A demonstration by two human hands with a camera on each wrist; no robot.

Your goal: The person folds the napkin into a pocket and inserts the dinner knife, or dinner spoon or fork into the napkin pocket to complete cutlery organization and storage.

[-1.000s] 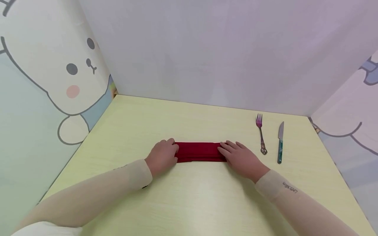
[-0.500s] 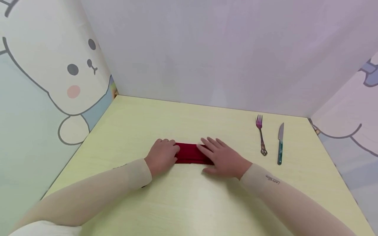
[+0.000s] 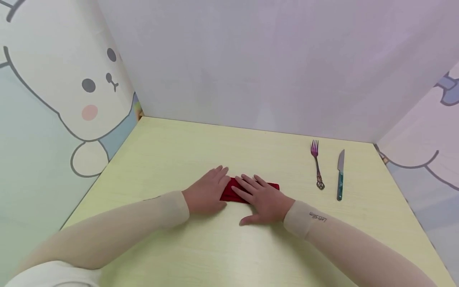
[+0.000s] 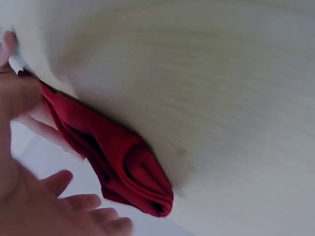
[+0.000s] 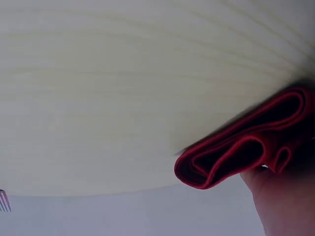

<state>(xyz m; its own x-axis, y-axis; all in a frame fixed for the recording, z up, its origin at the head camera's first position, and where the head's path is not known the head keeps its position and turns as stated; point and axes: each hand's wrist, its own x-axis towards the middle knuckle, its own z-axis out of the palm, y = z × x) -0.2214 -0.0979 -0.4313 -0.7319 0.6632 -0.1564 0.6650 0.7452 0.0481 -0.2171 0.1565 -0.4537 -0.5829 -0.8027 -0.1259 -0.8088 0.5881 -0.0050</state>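
A folded strip of red cloth (image 3: 228, 193) lies across the table between my two hands. My left hand (image 3: 205, 194) is at its left end, fingers extended forward and thumb low. My right hand (image 3: 267, 199) lies spread over the middle and right part, with one corner showing past it. In the left wrist view the cloth (image 4: 115, 147) shows a rolled, layered end, and my left hand's fingers (image 4: 81, 201) look loose beside it. The right wrist view shows the cloth's (image 5: 192, 181) looped layers end-on, my right hand (image 5: 288, 204) against it. Palm contact is partly hidden.
A fork (image 3: 317, 163) and a green-handled knife (image 3: 340, 175) lie side by side on the right of the pale wooden table (image 3: 201, 139). A hanging curtain (image 3: 251, 71) closes off the back; printed curtains stand at both sides.
My right hand has slid left along the cloth from its right end and spread out. My left hand has shifted slightly right, its fingers straightening from a curled grip. The cloth is now tilted slightly.
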